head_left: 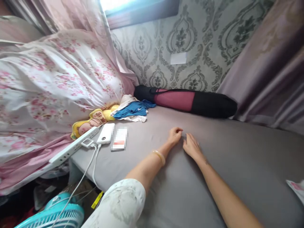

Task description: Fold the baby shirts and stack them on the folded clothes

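Observation:
My left hand (175,135), with a pale bangle (159,157) on its wrist, is over the grey sheet (154,136), its fingers curled and pressed together. Close by on the right, my right hand (191,145) has its fingers bent and held together, the tips toward the left hand. A small greyish bit shows between the two hands; it is too small to name. What either hand pinches, if anything, cannot be made out.
At the left lie a white power strip (73,146), a white power bank (106,133) and a blurred-out flat item (120,139). Blue cloth (133,110) and a long black and red bag (174,100) lie farther back. A turquoise fan (64,213) stands below the edge.

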The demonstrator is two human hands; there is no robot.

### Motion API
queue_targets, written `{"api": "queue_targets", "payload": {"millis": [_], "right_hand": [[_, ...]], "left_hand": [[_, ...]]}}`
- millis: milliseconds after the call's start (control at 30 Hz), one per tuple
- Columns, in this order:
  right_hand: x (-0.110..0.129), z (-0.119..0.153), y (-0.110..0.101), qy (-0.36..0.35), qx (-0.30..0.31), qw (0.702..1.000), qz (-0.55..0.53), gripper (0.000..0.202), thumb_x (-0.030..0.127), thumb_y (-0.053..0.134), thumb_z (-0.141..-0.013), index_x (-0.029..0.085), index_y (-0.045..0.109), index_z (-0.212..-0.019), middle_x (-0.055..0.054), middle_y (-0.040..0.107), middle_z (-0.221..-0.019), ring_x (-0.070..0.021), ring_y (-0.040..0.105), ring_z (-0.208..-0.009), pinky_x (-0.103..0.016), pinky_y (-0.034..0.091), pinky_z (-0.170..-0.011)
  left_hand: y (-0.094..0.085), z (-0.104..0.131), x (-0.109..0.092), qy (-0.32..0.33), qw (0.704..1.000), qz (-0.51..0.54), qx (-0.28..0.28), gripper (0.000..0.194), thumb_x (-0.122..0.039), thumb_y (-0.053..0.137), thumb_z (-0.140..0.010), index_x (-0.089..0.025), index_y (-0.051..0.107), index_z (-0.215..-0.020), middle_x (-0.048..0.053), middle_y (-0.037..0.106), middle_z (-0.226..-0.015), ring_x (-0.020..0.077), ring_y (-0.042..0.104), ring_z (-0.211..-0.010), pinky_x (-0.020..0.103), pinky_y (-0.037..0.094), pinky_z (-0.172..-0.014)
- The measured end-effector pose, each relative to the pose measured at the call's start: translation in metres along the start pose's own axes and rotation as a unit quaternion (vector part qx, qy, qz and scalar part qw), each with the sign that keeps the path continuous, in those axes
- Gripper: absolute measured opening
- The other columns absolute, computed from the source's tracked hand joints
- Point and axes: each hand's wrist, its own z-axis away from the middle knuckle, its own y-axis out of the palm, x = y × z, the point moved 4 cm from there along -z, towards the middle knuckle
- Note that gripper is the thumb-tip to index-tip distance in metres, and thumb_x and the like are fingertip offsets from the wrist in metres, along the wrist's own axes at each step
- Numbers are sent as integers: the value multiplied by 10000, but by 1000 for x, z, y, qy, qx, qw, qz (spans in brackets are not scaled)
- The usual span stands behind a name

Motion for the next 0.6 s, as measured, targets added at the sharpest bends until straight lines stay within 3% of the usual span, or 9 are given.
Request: {"api": "queue_targets", "payload": {"millis": [200, 300, 400, 600], "right_hand": [[28, -2, 9, 7, 1, 1000, 18, 441, 248, 310, -956, 84, 491, -1323, -189, 529, -1351, -287, 469, -1274, -417, 348, -1029], [30, 1, 16, 14, -37, 998, 39, 462, 238, 296, -958, 60, 480, -1341, -191, 478, -1418, -294, 394, -1341, -452, 273, -1089], [30, 4, 22, 10, -65, 997, 50, 485, 230, 267, -959, 39, 467, -1358, -191, 450, -1449, -293, 368, -1359, -467, 230, -1113], [31, 4, 26, 5, -85, 995, 54, 499, 226, 252, -948, 33, 491, -1341, -199, 451, -1446, -310, 373, -1352, -494, 240, -1103]], "left_hand": [[-5, -11, 12, -81, 989, 122, 1, 250, -76, 518, -779, -117, 711, -932, 45, 696, -808, 115, 603, -711, 230, 497, -716], [-25, -21, 16, -112, 987, 115, 7, 273, -66, 514, -762, -115, 707, -950, 43, 692, -778, 105, 584, -637, 228, 497, -661], [-75, -37, 15, -86, 995, 19, -49, 267, -82, 515, -760, -120, 713, -936, 47, 709, -790, 115, 614, -661, 240, 513, -687], [-217, -68, 24, -99, 968, -130, -190, 299, -107, 496, -772, -133, 705, -985, 87, 730, -947, 186, 664, -848, 308, 512, -817]]}}
